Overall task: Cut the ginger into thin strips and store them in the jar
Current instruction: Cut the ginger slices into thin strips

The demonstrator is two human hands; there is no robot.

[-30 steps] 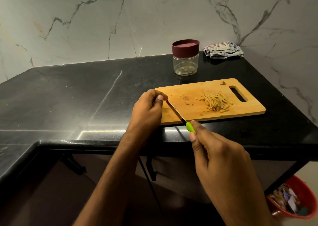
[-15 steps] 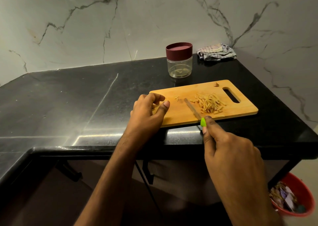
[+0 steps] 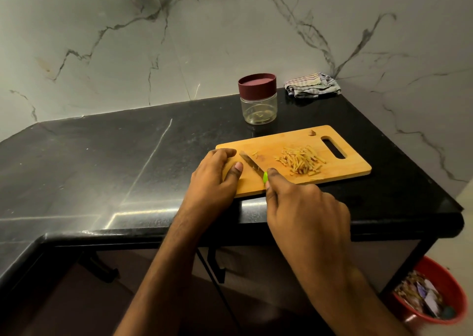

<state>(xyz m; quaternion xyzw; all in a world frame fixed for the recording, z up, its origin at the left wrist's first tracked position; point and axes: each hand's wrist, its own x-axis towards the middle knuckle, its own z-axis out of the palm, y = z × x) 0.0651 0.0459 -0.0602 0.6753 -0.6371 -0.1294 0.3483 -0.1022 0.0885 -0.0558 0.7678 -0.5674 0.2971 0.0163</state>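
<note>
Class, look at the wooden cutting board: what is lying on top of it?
On the cutting board: a ginger strip pile, stray bits, the knife. The left hand covers its left end.

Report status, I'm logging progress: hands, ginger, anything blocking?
Right hand grips knife; left hand rests on board. Ginger piled in strips. Jar lidded.

Black counter (image 3: 102,161). Pale marble wall (image 3: 204,49), grey veins. Honey-tan board (image 3: 286,141); yellow-tan ginger strips (image 3: 299,160). Clear jar (image 3: 258,108), maroon lid (image 3: 257,83). Grey-and-white striped cloth (image 3: 311,85). Lime-green knife handle (image 3: 265,177). Red bin (image 3: 450,292).
</note>
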